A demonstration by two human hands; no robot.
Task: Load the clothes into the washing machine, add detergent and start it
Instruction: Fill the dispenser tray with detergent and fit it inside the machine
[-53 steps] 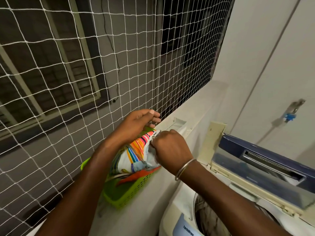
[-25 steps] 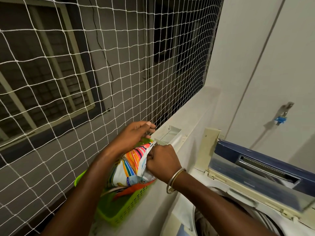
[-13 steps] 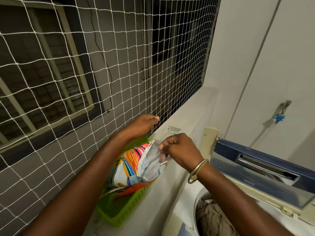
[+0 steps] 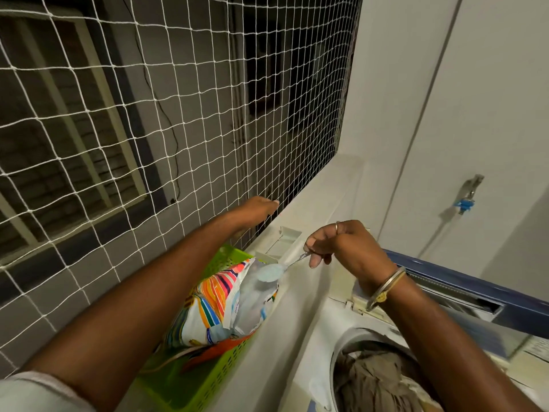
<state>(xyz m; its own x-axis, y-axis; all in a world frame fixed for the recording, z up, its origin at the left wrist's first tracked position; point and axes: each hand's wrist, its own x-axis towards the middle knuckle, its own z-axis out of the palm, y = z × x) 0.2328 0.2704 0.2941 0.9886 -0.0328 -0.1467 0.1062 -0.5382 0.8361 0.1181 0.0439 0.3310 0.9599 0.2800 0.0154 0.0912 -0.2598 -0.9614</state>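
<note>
Clothes (image 4: 377, 379) lay in washer drum (image 4: 338, 349). Right hand (image 4: 341, 245) pinched powder-heaped spoon (image 4: 271, 272) over detergent bag (image 4: 219, 307); left hand (image 4: 255, 209), grip unclear. Seemingly dosing, starting remained.

Metal bangle (image 4: 386, 288), ring (image 4: 336, 226) on R hand (image 4: 347, 245); pale L sleeve (image 4: 35, 394)

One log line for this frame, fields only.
step: detergent scoop | right hand: pinches spoon of powder at bag mouth, bag in green basket | left hand: by net, grip unclear | drum: clothes inside

Open detergent bag (image 4: 214, 310), clothes (image 4: 377, 379) in washer (image 4: 323, 325)
</note>
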